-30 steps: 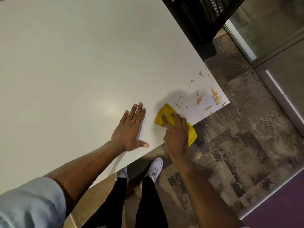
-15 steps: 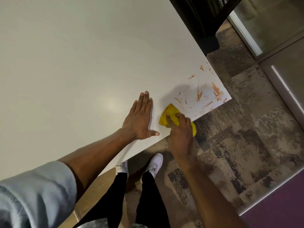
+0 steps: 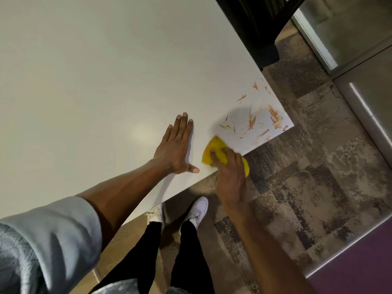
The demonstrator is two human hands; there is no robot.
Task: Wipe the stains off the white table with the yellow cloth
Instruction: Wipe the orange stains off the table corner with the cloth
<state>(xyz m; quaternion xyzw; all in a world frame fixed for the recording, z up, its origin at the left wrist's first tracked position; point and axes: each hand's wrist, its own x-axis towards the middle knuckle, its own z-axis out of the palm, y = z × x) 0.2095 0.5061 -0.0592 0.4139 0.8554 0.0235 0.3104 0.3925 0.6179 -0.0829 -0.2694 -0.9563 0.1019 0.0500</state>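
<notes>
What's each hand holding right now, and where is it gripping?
The right hand holds the bunched yellow cloth at its near end, fingers pressing on top. The left hand holds nothing; it lies flat and open on the white table.

Yellow cloth [image 3: 214,150]: bunched, pressed flat under the right hand [image 3: 230,177] at the near table edge. Orange-brown stains [image 3: 254,119]: streaks and smears just beyond that hand, toward the corner of the white table [image 3: 95,81].

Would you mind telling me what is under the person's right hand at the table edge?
The right hand presses a bunched yellow cloth onto the white table by its near edge. Whether any stains lie beneath the cloth is hidden; the visible ones sit beyond it.
</notes>
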